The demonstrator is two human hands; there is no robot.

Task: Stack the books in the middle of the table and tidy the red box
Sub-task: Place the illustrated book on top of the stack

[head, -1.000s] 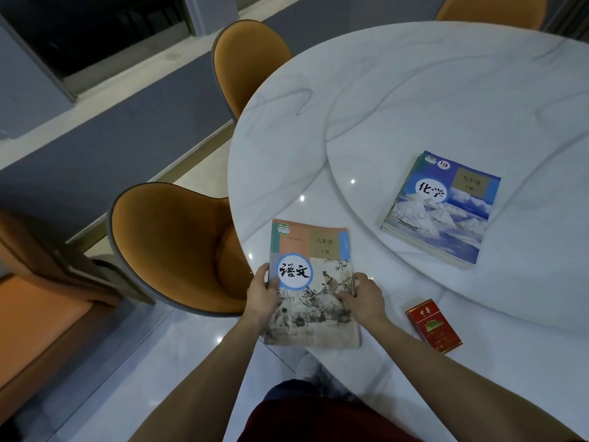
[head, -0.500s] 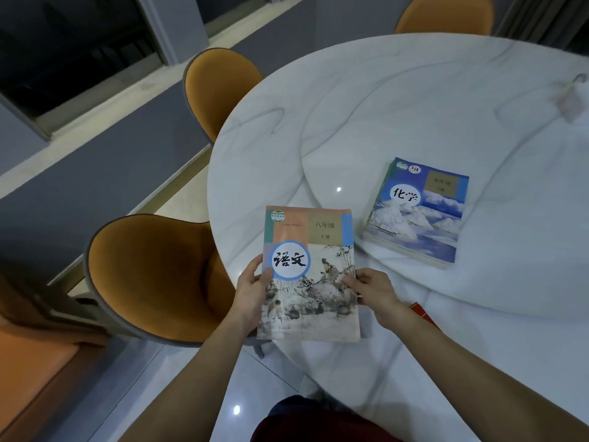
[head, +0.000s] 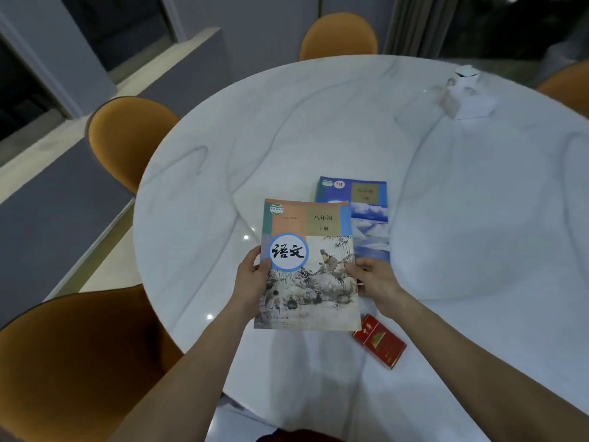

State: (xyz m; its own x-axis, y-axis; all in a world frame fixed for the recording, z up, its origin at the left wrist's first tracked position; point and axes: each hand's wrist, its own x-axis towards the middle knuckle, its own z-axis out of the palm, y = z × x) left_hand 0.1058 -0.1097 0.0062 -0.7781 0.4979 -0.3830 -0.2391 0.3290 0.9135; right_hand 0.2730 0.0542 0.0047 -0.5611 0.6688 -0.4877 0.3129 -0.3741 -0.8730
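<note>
We note the red box [head: 379, 341] lying untouched on the counter [head: 478, 218] near its front edge, just right of the raised book. Both grips are closed on the language book [head: 307, 263]: left hand [head: 251, 279] on its left edge, right hand [head: 373, 279] on its right. Since a second ago it has lifted clear and travelled forward, now partly overlapping the chemistry book [head: 369, 215] beyond. We judge stacking imminent; the box remains outstanding.

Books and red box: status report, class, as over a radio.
Left hand, right hand grip painted-cover book. Blue book flat on table, partly covered. Red box untouched.
</note>
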